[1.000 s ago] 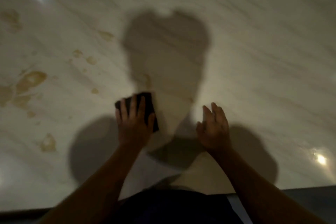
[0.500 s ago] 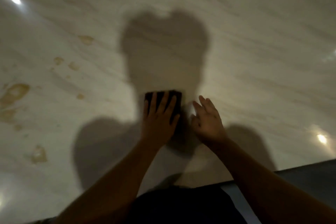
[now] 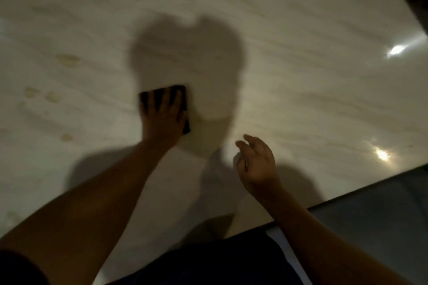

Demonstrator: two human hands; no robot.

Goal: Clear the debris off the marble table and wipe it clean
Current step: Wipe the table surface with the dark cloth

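Pale marble table, partly stained, with a dark wiping pad flat on it

The marble table [image 3: 301,76] is glossy and cream-white with faint grey-brown veins running across it, and its near edge cuts diagonally through the lower right. A dark, roughly square pad [image 3: 183,90], possibly a folded cloth or sponge (the blur hides its texture), lies flat near the middle of the top, pressed under the spread fingers of the left hand [image 3: 162,118]. Yellowish-brown stains sit to the pad's left, well apart from it: a larger blotch [image 3: 68,60] farther back, two small spots [image 3: 31,91] [image 3: 52,96] side by side, and a small one [image 3: 67,137] nearer the front.
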